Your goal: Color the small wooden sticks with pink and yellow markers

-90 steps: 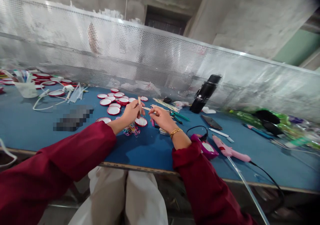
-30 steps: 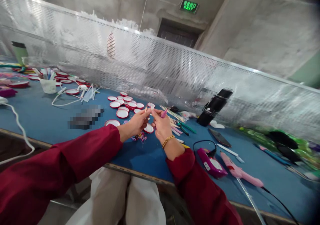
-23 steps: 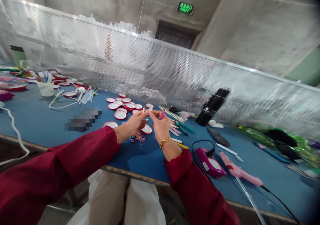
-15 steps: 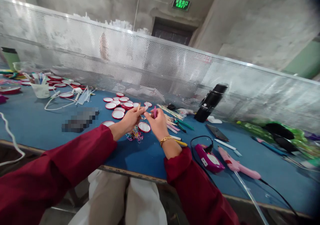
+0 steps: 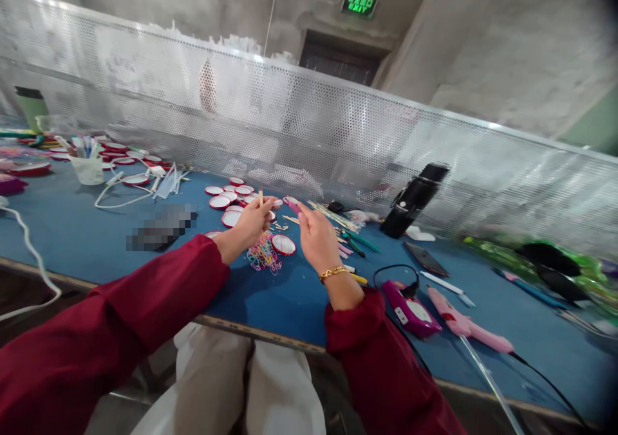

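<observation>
My left hand (image 5: 250, 221) is closed on a thin wooden stick (image 5: 261, 196) that stands upright above its fingers. My right hand (image 5: 315, 237) is beside it, fingers pinched round a small pink piece (image 5: 292, 204) near its fingertips. Both hands hover over the blue table (image 5: 72, 222). Under them lie a heap of coloured rubber bands (image 5: 263, 256) and a red-rimmed white lid (image 5: 283, 244). More red-rimmed lids (image 5: 226, 201) lie just behind the left hand. Loose sticks (image 5: 331, 216) lie to the right of the hands.
A pink glue gun (image 5: 466, 325) with a cord, a magenta device (image 5: 410, 303), a dark phone (image 5: 427, 259) and green pliers (image 5: 360, 242) lie to the right. A black flask (image 5: 412, 200) leans on the perforated metal screen (image 5: 309, 132). A white cup (image 5: 89, 168) stands at far left.
My hands have drawn slightly apart; the left one now holds its stick upright, and the right one has moved a little to the right with the pink piece.
</observation>
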Demonstrator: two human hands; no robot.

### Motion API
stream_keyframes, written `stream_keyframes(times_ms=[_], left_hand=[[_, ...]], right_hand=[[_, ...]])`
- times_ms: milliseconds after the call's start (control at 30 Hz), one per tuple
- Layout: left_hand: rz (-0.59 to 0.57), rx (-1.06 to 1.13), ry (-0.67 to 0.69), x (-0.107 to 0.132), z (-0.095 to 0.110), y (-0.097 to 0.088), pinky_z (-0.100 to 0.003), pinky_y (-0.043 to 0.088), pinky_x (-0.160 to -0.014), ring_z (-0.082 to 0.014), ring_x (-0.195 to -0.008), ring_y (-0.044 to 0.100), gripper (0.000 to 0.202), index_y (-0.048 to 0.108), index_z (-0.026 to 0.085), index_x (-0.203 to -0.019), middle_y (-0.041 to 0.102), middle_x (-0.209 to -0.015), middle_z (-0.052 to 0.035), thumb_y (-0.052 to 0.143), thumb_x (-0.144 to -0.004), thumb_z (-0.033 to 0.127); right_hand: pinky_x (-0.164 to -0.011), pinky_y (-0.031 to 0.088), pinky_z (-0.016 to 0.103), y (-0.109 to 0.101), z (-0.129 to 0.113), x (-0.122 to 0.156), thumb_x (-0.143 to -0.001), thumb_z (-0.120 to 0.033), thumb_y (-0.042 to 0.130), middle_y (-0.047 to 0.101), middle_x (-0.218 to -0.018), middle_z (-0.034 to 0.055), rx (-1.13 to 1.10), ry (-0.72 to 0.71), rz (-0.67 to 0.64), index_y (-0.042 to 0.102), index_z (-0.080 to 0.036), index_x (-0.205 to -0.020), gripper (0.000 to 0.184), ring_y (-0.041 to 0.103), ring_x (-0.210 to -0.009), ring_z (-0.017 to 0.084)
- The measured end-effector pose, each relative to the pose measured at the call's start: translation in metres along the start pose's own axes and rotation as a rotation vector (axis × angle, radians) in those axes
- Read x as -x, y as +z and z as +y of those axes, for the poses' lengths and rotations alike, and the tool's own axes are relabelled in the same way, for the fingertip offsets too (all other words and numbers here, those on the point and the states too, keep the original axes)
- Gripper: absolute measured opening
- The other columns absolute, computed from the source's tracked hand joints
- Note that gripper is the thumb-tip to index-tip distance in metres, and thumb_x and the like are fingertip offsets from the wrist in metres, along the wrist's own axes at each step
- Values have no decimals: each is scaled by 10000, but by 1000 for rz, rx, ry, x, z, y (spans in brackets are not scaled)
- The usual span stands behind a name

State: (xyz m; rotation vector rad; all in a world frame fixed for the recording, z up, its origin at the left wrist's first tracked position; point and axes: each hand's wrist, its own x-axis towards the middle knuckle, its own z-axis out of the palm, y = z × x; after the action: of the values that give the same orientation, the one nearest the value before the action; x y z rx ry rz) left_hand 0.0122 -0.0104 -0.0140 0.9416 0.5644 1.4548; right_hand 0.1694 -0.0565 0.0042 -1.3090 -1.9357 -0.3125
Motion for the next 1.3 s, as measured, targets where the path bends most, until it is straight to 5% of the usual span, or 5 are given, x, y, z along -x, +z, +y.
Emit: stream_keyframes(times_ms=[367,700,933,1300], left_hand=[[9,-132,59,-3,-3,-4,-197,145,-383,-28,-379,252,114,596,165,-904,327,-520,74,593,-856,268],[-11,-253,157,2,4,0,-204,160,-420,-42,-434,286,78,660,146,-854,383,-513,58,611,-795,135],[-40,-33,7,-3,1,-7,-206,90,-389,-18,-375,191,260,643,145,-998,257,-487,100,703,-766,245],[-1,8,-42,0,4,-2,-211,86,-375,-1,-367,209,250,629,131,-881,299,-476,100,768,-709,246]], right_hand=[[-793,448,335,1,-2,2,-962,-300,372,647,-958,101,84,-7,-15,648,-188,-1165,361,594,-879,215],[-796,449,342,3,2,2,-921,-277,456,646,-935,90,-42,-8,21,678,-198,-1091,290,585,-867,214],[-806,462,336,19,6,3,-890,-283,499,687,-962,77,-261,86,57,658,-185,-1002,218,605,-893,212],[-796,456,337,25,-2,8,-855,-242,538,650,-886,68,-302,79,176,631,-178,-906,124,580,-861,204]])
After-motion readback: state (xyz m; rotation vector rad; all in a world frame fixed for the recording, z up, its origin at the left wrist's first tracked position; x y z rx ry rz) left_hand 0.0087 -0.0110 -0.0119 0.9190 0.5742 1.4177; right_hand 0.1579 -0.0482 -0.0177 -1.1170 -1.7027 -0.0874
